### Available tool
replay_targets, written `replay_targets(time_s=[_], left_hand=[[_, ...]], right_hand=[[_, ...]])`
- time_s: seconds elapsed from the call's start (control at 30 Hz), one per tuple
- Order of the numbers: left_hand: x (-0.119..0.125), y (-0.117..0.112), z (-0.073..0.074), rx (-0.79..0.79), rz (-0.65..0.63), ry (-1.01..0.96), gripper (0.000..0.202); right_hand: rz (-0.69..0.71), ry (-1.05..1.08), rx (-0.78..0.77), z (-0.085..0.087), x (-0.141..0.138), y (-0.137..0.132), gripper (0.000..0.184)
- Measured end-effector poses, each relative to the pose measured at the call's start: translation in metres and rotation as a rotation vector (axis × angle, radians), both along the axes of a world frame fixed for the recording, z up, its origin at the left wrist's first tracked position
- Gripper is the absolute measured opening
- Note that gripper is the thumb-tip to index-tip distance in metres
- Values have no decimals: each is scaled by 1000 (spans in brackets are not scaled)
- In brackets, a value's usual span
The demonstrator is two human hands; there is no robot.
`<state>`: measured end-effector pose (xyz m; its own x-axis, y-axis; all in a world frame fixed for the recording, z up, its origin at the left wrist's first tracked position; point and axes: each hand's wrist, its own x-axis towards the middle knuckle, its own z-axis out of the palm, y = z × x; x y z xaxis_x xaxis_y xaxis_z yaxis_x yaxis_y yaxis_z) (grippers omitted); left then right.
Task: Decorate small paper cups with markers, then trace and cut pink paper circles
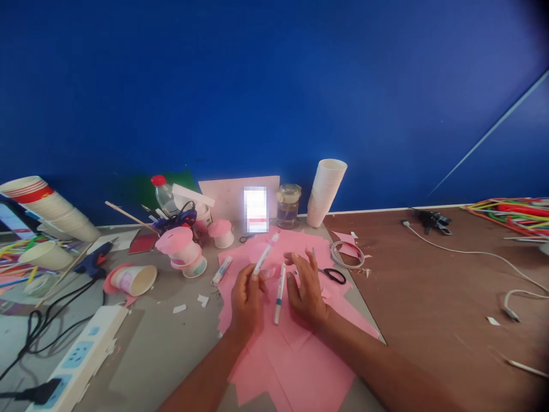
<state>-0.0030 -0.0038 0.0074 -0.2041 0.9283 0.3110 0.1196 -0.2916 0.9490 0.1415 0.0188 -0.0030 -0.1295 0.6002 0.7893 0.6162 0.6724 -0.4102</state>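
My left hand (245, 300) is closed round a white marker pen (266, 253) that points up and away over the pink paper sheets (295, 355). My right hand (306, 286) lies beside it with fingers stretched out flat on the pink paper, holding nothing. A second white pen (279, 293) lies on the paper between the two hands. A small pink paper piece (268, 272) sits just beyond my left hand's fingers.
Black-handled scissors (333, 275) and a coiled white cable (343, 254) lie right of my right hand. Pink-covered paper cups (182, 250), a cup on its side (135, 280), a glue gun (96, 261), a power strip (81, 357), a cup stack (326, 191), a jar (288, 205) and coloured straws (510, 212) are around.
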Motion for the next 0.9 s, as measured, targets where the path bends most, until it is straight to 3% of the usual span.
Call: replay_targets(time_s=[0.13,0.5,0.73,0.9], left_hand=[[-1,1,3,44,62,-31,26],[-1,0,0,71,4,3,28],[-1,0,-2,56,-37,-7,29],[-1,0,-5,43,-76,30,28]], right_hand=[[-29,109,-49,3,3,5,52],[-93,269,-264,13,11,19,29],[-113,87,-388,32,43,37,22],[-52,-113,-459,27,59,45,23]])
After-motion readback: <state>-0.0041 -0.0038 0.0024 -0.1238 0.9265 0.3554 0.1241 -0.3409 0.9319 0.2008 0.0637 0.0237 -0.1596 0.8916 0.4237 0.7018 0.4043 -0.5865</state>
